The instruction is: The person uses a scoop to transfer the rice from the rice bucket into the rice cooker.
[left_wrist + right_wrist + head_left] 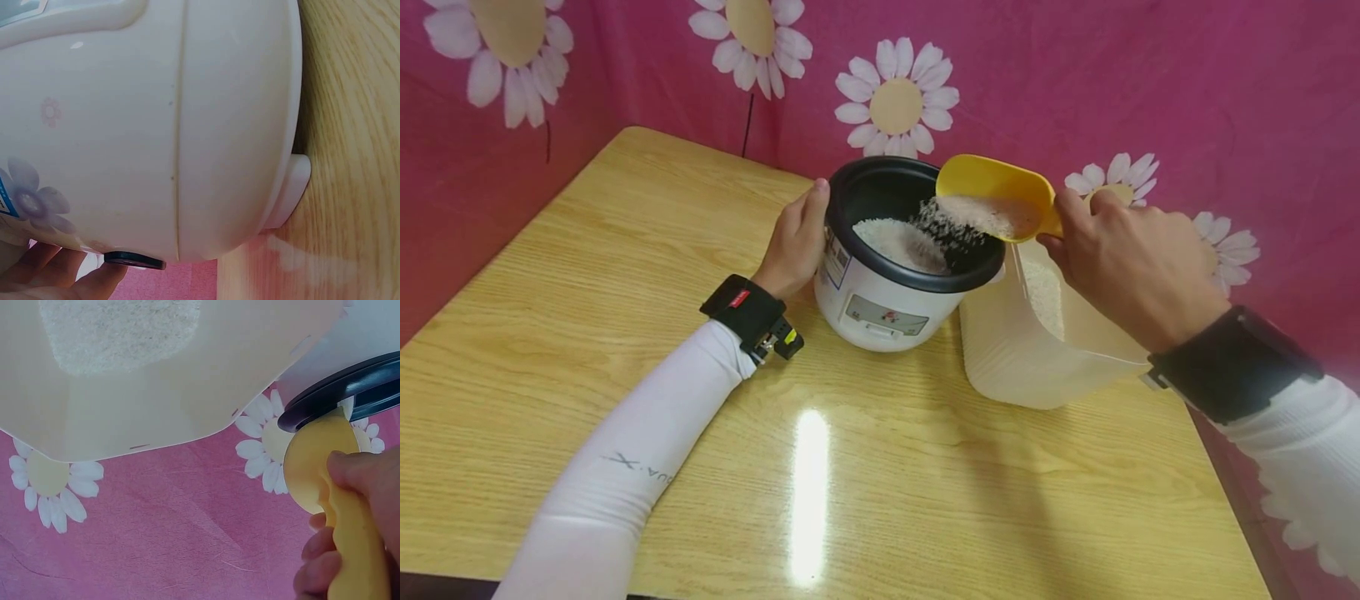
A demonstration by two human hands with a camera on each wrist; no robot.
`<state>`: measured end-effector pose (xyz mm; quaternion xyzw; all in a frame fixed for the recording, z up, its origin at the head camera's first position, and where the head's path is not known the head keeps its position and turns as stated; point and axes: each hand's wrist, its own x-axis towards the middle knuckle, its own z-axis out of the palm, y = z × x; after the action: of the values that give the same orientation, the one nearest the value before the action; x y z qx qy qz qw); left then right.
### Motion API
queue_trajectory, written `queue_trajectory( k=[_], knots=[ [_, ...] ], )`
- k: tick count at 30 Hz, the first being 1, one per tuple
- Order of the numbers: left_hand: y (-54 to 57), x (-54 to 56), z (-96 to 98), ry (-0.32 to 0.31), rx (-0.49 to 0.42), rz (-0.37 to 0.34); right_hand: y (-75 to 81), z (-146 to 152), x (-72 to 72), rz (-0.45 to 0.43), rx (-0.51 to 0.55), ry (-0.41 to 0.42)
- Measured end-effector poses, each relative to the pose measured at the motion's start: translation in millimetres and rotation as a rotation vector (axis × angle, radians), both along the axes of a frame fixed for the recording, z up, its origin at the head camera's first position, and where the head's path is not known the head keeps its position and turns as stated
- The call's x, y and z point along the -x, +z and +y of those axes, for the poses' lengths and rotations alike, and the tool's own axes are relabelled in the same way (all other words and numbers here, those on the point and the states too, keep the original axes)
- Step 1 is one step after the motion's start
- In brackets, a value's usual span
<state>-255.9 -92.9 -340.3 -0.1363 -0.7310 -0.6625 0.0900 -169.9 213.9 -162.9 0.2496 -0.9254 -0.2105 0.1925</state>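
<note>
A white rice cooker (pixel 838 304) with a black rim stands lidless on the table, white rice (pixel 895 240) inside. My left hand (pixel 793 242) holds the cooker's left side, thumb near the rim; in the left wrist view its fingers (pixel 97 281) lie by a small dark part on the cooker's side. Curled round the handle of a yellow scoop (pixel 992 173), my right hand (pixel 1131 267) keeps it tilted over the cooker's right edge. Rice is falling from the scoop into the cooker. In the right wrist view the scoop (pixel 312 456) hangs beside the black rim.
Right of the cooker, a translucent white container (pixel 1037 375) holds more rice (pixel 1043 292), partly below my right hand. Both stand on a wooden table (pixel 700 517). Pink cloth (pixel 1037 75) with daisies hangs behind the table's far edge.
</note>
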Motion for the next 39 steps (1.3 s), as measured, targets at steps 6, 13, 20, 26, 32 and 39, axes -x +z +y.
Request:
queue_trajectory(
  k=[6,13,20,26,32,39],
  knots=[
    [0.2,-0.2,-0.1,-0.003,0.001,-0.007,-0.4,-4,2.5,-0.02,0.016,-0.003],
    [0.4,0.2,-0.5,0.007,-0.003,0.007,-1.8,-8,4.8,-0.007,0.018,-0.013],
    [-0.2,0.6,-0.3,0.016,0.002,0.011,-4.5,-12,6.1,0.018,0.03,-0.037],
    [-0.3,-0.2,-0.4,0.018,0.006,0.006,-6.3,-12,6.5,0.033,0.041,-0.021],
    [-0.7,-0.1,-0.2,0.008,0.006,-0.002,-7.8,-12,6.5,0.043,0.039,-0.029],
    [-1.4,1.0,-0.3,0.01,0.007,0.003,-12.8,-11,6.8,0.089,0.049,0.048]
  ],
)
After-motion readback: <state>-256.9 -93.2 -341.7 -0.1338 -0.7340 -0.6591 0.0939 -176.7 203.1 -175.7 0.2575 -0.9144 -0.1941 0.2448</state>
